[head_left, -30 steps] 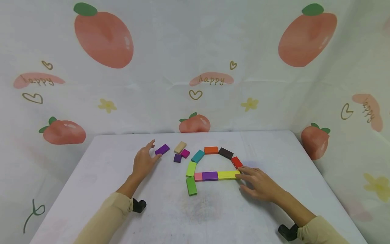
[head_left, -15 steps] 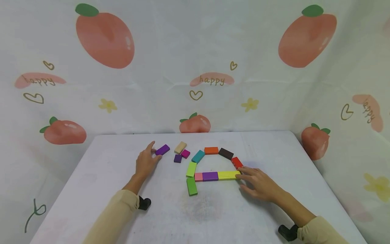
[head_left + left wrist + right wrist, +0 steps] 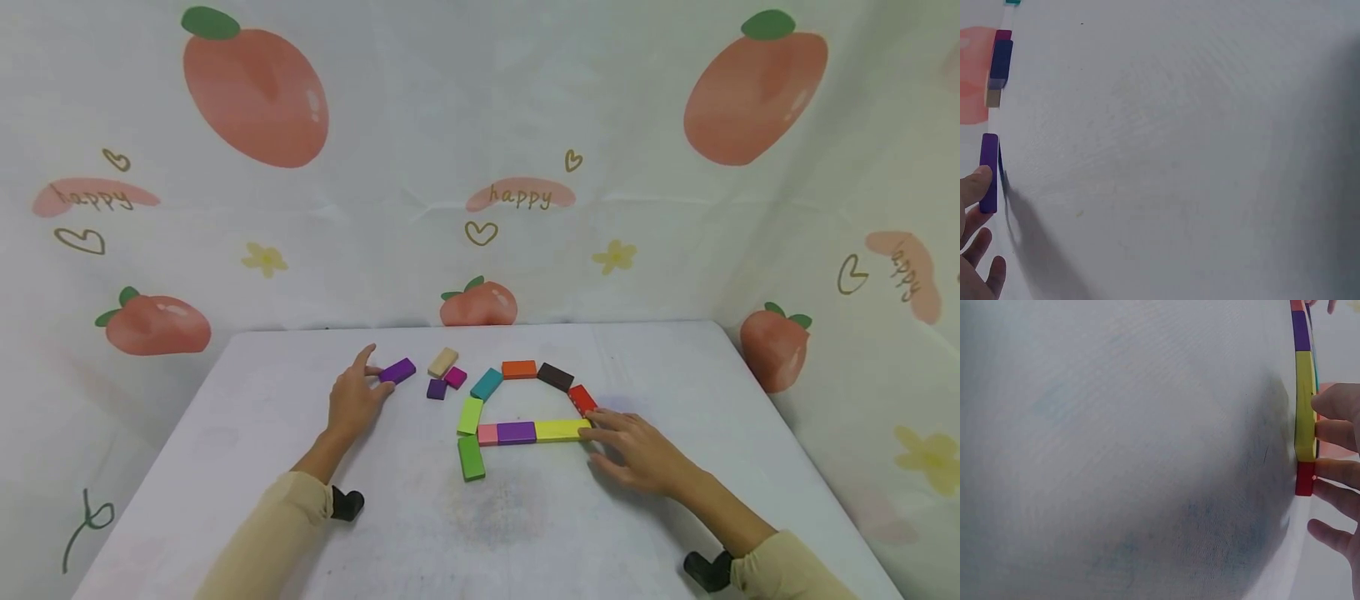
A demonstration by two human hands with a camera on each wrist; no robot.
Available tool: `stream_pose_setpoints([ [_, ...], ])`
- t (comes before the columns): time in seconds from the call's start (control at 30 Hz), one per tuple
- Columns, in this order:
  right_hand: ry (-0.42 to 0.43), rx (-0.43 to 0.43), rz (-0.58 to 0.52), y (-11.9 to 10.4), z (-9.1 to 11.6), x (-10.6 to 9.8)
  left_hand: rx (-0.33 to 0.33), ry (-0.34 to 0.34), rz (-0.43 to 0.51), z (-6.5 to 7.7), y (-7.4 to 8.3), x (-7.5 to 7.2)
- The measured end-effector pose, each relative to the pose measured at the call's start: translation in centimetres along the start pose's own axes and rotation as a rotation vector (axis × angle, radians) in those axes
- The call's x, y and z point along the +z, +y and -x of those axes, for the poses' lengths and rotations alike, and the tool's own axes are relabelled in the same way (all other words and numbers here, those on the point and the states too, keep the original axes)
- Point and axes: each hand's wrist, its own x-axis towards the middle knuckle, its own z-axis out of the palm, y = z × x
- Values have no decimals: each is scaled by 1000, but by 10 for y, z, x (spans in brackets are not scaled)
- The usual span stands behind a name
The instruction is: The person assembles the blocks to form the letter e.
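In the head view my left hand pinches a purple block at the back left of the table. The left wrist view has the thumb against that block's face and a finger behind it. My right hand rests its fingertips at the right end of a yellow block and the lower end of a red block. Yellow, a second purple block and a pink block form a straight row. The right wrist view has fairly straight fingers touching the yellow and red blocks.
An arch joins the row: light green, teal, orange and dark brown blocks. A green block lies below its left end. Beige, magenta and dark purple blocks lie loose left of it.
My left hand has closed its fingers and thumb on the purple block, which sits slightly farther left. The right hand and the arranged blocks have stayed put.
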Motion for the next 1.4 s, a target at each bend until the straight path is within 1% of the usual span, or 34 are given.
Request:
stream_pose_setpoints([
  [0.13, -1, 2, 0, -1, -1, -1, 69, 14, 35, 2, 0, -5],
  [0.3, 5, -4, 4, -1, -2, -2, 176, 18, 92, 6, 2, -8],
  [0.4, 7, -6, 7, 0, -2, -1, 226, 3, 118, 11, 7, -8],
  [0.6, 6, -5, -3, 0, -1, 0, 303, -57, 146, 25, 22, -5],
  [0.87, -11, 0, 16, 0, -1, 0, 376, -156, 179, 45, 42, 2],
  [1.03, -9, 1, 7, 0, 0, 0, 415, -203, 211, 55, 52, 6],
  [1.17, 1, -3, -1, -1, 0, 0, 438, -242, 222, 64, 58, 10],
  [1.4, 2, 0, 2, -1, 0, 1, 467, -334, 204, 77, 66, 17],
])
